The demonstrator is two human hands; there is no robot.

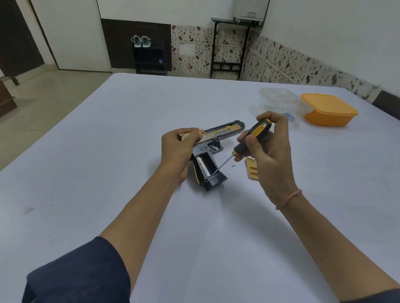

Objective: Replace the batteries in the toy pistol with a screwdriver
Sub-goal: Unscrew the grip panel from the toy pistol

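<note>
On the white surface (127, 200) lies a black and gold plastic toy pistol (219, 136), barrel pointing far right. The battery compartment in its handle is open, with a silver cylindrical battery (203, 166) inside. The left hand (178, 150) has its grip curled round the pistol's back end. The right hand (267, 148) has its grip closed round a black and yellow screwdriver (251, 137), whose thin tip reaches the compartment's near end. Right of the handle lie a tiny screw (233, 166) and a flat tan cover (252, 170). Far right stand a clear plastic box (279, 101) and an orange plastic box (328, 110), side by side.
</note>
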